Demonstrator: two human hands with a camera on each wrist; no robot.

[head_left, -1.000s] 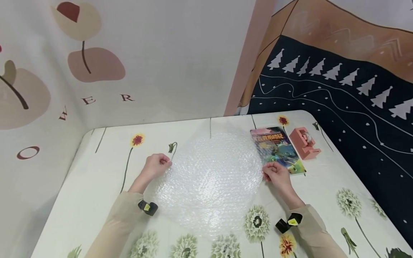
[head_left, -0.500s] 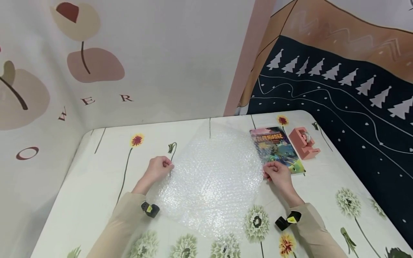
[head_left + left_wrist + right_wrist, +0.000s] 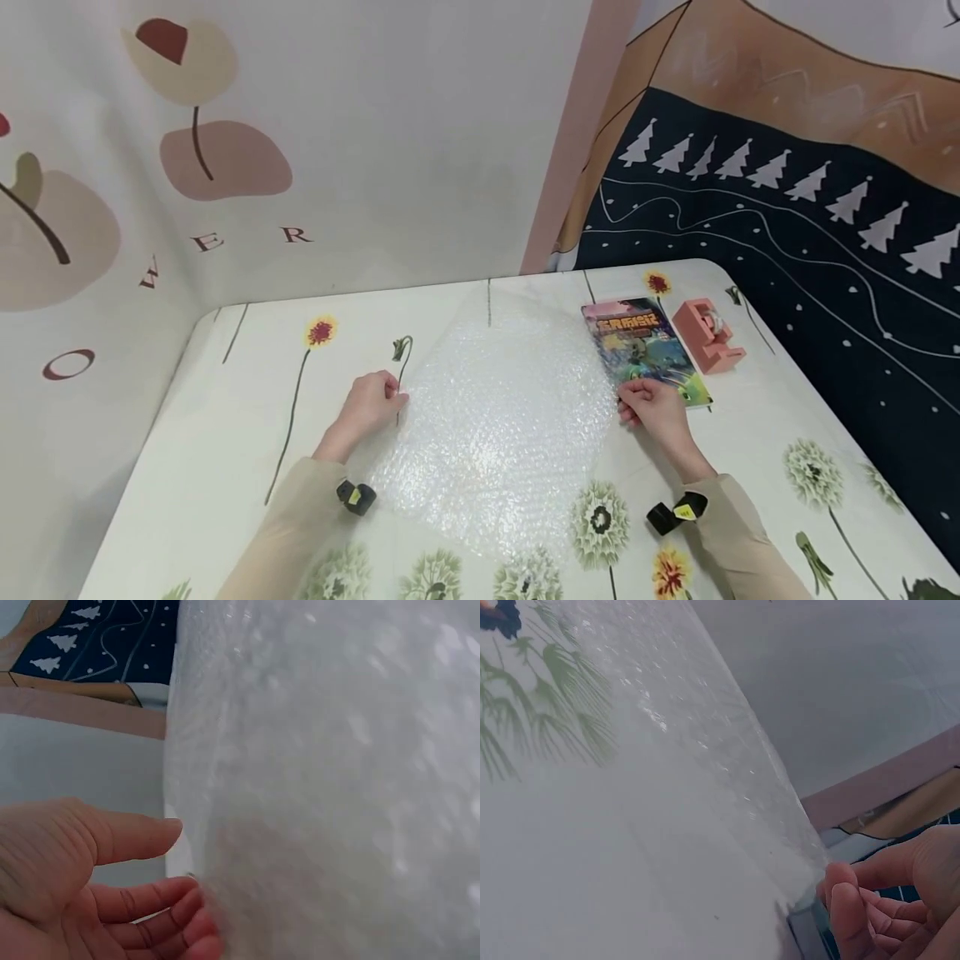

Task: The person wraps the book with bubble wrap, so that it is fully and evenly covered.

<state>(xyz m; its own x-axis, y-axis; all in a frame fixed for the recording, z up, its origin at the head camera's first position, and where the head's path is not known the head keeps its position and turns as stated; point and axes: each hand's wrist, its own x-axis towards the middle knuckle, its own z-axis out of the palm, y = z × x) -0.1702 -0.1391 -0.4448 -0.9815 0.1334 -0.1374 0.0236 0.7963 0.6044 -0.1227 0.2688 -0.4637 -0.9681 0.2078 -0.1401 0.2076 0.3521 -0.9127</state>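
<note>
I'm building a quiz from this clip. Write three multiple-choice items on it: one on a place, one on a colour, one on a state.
1. Where does the book lie?
A. by the sheet's right edge
B. left of the left hand
C. on the floor

2. What colour is the tape dispenser?
A. blue
B. pink
C. black

3. How is the bubble wrap held?
A. by no hand
B. left hand only
C. both hands at opposite edges

Key: 1 A, it lies beside the right hand. 2 B, its body is pink. 3 C, the left hand and right hand each grip an edge.

Floral-print table (image 3: 225, 433), cream flower wall hanging (image 3: 337, 142), navy tree-patterned cloth (image 3: 787, 217)
</note>
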